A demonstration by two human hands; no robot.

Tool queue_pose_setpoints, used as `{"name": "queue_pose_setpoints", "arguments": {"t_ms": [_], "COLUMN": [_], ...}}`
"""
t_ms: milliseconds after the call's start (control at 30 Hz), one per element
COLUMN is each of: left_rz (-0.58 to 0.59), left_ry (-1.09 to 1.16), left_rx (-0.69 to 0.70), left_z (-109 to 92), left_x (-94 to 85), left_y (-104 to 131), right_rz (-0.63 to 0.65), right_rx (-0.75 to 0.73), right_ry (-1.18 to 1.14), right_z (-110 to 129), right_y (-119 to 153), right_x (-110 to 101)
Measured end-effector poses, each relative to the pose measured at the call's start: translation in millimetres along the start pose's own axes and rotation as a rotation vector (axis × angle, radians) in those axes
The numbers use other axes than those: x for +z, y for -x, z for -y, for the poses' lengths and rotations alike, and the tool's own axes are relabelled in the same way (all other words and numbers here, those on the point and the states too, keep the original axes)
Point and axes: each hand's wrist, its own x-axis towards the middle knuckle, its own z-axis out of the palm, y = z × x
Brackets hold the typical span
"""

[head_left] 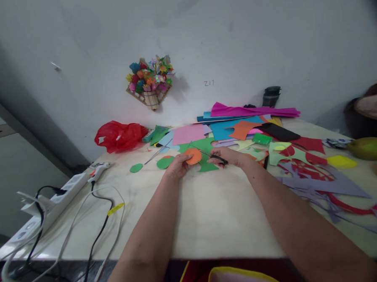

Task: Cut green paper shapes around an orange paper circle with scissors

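Note:
Between thumb and fingers, my left hand (178, 166) pinches an orange paper circle (194, 156). My right hand (224, 156) is closed around the black handles of a pair of scissors (220, 159), whose blades point left towards the circle's upper right edge. Whether the blades touch the paper, I cannot tell. Under and behind both hands lies a green sheet (208, 165) with curved cut-outs. Left of my left hand rest a green circle (136, 168) and another green circle (165, 163) with a bit of orange at its top edge.
Coloured sheets, including a pink sheet (188, 134), lie along the back. Purple scraps (336, 183) spread on the right beside a green mango (370, 148). A red plastic bag (120, 136) sits back left. A power strip (53, 207) with loose cables occupies the left edge.

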Motion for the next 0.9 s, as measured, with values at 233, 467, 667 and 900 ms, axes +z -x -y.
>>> {"name": "queue_pose_setpoints", "arguments": {"t_ms": [233,467,667,900], "left_rz": [0.025,0.013,0.002,0.012], "left_ry": [0.007,0.001,-0.001,0.015], "left_rx": [0.006,-0.002,-0.004,-0.008], "left_z": [0.3,-0.5,-0.8,-1.1], "left_x": [-1.1,0.1,0.6,1.6], "left_y": [0.0,1.9,1.9,2.4], "right_rz": [-0.037,-0.050,-0.065,-0.070], "right_rx": [0.024,0.026,-0.019,0.001], "right_ry": [0.004,0.014,0.052,0.050], "right_z": [-0.1,0.2,-0.3,-1.6], "right_y": [-0.5,-0.7,0.2,-1.0], "right_x": [0.7,2.3,2.2,0.7]}}
